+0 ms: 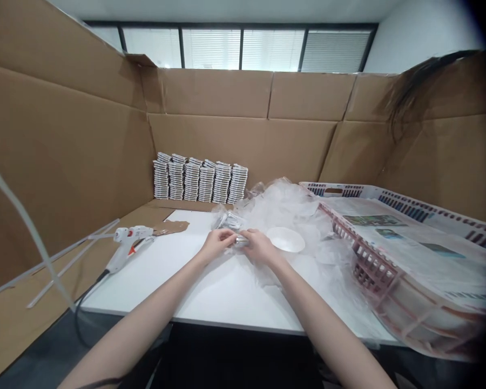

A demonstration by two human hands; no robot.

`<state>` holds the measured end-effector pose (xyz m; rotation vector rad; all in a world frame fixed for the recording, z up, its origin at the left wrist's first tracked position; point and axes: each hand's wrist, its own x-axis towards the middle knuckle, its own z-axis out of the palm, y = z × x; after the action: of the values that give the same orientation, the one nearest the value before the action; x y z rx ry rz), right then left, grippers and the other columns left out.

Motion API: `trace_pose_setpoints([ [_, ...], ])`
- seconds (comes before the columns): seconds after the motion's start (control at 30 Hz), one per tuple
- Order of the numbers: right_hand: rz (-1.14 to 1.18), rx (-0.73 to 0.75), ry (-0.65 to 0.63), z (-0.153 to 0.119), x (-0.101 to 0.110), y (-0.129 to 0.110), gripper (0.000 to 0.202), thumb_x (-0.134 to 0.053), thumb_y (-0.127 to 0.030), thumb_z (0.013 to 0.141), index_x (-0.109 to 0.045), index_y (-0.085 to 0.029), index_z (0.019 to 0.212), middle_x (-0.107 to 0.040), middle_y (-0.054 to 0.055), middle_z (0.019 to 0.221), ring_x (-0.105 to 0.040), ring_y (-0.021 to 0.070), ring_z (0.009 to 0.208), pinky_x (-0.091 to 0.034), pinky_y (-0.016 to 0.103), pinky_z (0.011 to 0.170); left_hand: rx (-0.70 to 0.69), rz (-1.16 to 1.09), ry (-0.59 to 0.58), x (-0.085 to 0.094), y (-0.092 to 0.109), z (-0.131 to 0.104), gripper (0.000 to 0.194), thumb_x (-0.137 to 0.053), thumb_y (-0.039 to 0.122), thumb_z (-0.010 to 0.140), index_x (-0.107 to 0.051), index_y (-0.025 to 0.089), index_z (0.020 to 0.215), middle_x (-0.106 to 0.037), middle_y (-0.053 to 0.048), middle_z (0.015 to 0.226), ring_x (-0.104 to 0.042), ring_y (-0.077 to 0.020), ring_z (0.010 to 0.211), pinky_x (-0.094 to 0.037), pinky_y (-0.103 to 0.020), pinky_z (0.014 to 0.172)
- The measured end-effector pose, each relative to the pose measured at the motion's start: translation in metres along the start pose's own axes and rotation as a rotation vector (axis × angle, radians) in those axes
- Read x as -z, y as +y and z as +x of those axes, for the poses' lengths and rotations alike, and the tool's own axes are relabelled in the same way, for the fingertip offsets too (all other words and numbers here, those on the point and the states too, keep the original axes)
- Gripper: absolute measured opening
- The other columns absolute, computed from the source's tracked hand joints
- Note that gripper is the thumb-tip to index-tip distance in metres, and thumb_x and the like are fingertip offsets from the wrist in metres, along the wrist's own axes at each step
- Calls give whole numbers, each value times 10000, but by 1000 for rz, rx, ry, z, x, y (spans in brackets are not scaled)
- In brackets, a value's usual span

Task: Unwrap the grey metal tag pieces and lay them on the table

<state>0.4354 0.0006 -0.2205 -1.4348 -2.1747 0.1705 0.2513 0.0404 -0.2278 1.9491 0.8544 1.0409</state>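
Observation:
Over the middle of the white board point(157, 286), my left hand point(218, 241) and my right hand point(259, 246) close from both sides on a small silvery piece point(240, 240). Its exact kind is too small to tell. Just behind my fingers lie more silvery pieces point(230, 220) in clear plastic. A round white dish point(287, 239) sits right beside my right hand. Behind and around the dish spreads a heap of thin clear plastic bags point(287, 202).
A white glue gun point(123, 246) with a dark cord lies at the left, near a torn cardboard scrap point(174, 227). Several stacks of thin white pieces point(206, 181) stand against the back cardboard wall point(235, 135). A pink and white basket point(372, 265) holds printed sheets at the right.

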Motion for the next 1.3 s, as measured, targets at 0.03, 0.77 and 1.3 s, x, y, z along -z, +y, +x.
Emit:
trace_pose_setpoints([
  [0.03, 41, -20, 36, 1, -1, -1, 234, -573, -146, 785, -641, -186, 1006, -647, 86, 1002, -577, 225, 958, -414, 308, 823, -4, -46, 9, 1, 2, 0, 338, -613, 456, 799, -678, 128, 857, -640, -43, 743, -540, -139, 652, -412, -239, 609],
  [0.77, 1749, -547, -79, 12, -14, -31, 510, -217, -534, 980, -552, -157, 1054, -669, 70, 792, -599, 152, 553, -506, 301, 578, 71, -242, 104, 1, 12, 5, 450, -684, 574, 706, -585, 136, 674, -590, -17, 620, -519, -127, 564, -412, -247, 568],
  [1.3, 1905, -583, -95, 7, -15, -31, 335, -410, -415, 941, -565, -133, 1033, -675, 86, 798, -660, 178, 668, -548, 321, 639, -33, -184, 49, 7, 34, 6, 364, -661, 501, 754, -596, 146, 714, -553, 2, 651, -489, -115, 603, -402, -227, 580],
])
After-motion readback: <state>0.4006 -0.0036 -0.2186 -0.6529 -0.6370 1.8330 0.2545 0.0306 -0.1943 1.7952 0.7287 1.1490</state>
